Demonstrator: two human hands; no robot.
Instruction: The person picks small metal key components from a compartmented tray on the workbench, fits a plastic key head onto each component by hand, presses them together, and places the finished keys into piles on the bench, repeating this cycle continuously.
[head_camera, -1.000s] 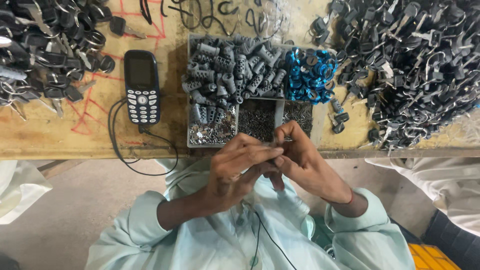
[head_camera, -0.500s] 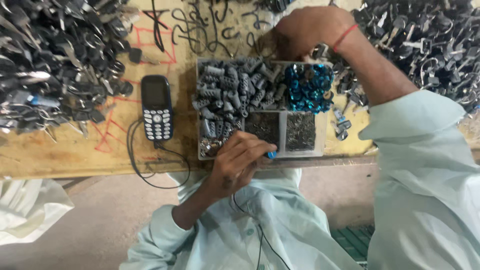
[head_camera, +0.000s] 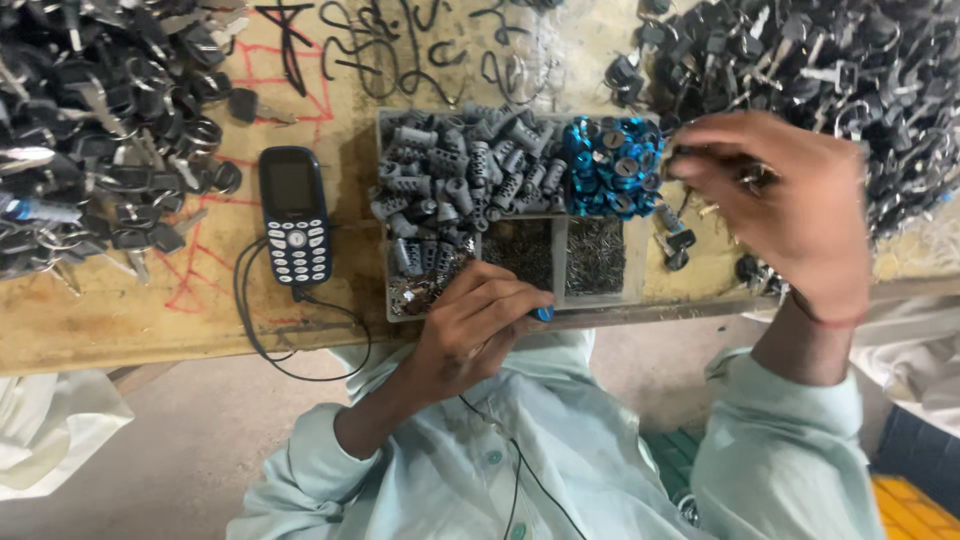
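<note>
Head view shows the left hand (head_camera: 478, 325) curled around a blue-tipped tool (head_camera: 543, 314) at the near edge of the divided tray (head_camera: 634, 262). Off to its right, the right hand (head_camera: 790, 205) pinches a small key part (head_camera: 752, 178), blurred, beside the pile of keys (head_camera: 850, 70).

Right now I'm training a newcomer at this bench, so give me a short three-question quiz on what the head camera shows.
1. True or false: the phone lies left of the compartment tray.
2. Which hand rests at the tray's near edge, closed around a small blue-tipped item?
A. left hand
B. right hand
3. What colour are the round parts in the tray's upper right compartment?

Key: 1 true; 2 A; 3 blue.
</note>
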